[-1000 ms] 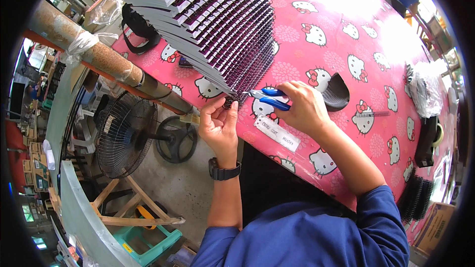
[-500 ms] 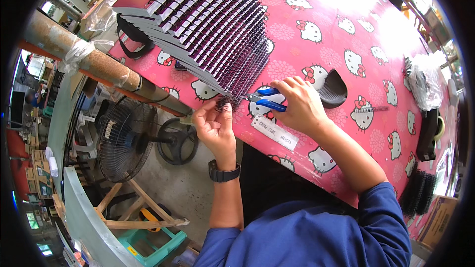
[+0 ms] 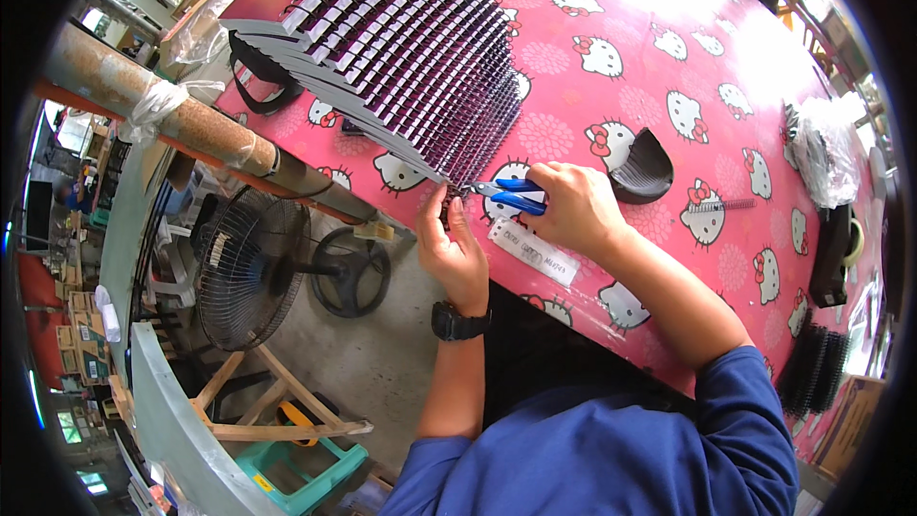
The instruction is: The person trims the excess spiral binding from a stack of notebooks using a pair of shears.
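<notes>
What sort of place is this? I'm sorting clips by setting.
Probably a small workshop: the right hand works blue-handled pliers on rows of dark strips over a pink table, with a floor fan nearby.

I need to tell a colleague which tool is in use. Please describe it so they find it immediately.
On the pink cartoon-print table, find its near edge. There the right hand grips small pliers, nose toward the dark comb rows; only they have blue handles.

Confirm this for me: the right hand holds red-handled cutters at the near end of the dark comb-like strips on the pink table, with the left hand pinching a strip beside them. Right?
Not quite: the cutters have blue handles, not red, as the head view shows. Otherwise correct: the right hand holds them at the near end of the dark comb-like strips on the pink table, and the left hand pinches a strip beside them.
</notes>
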Available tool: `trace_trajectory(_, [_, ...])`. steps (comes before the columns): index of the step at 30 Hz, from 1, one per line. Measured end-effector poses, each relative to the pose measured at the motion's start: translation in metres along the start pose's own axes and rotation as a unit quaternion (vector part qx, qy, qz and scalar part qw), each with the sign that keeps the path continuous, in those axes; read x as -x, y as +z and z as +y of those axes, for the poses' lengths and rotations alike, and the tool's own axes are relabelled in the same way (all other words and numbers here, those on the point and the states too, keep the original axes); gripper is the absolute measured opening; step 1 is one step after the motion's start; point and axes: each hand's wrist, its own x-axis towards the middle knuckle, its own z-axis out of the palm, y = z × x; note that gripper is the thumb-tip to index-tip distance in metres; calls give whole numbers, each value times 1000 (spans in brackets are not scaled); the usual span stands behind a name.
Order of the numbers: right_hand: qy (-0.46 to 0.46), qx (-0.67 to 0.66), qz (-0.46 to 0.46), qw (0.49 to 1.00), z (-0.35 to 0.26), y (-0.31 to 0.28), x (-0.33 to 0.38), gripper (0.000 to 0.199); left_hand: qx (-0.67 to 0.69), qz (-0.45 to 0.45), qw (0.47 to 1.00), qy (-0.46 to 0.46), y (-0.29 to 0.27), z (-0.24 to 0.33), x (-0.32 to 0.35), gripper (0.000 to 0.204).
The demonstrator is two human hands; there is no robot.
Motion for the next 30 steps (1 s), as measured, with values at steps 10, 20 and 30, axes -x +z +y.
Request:
trace_trajectory(10, [-64,50,57,995,1,6,0,46,2,23,1000,-18,5,1,2,21])
trace_trajectory(20, [-72,49,73,994,3,3,3,39,-6,31,999,-39,4,3,1,20])
trace_trajectory(30, [39,25,-90,995,-7,-3,-6,35,-13,26,1000,-3,2,1,-1,20])
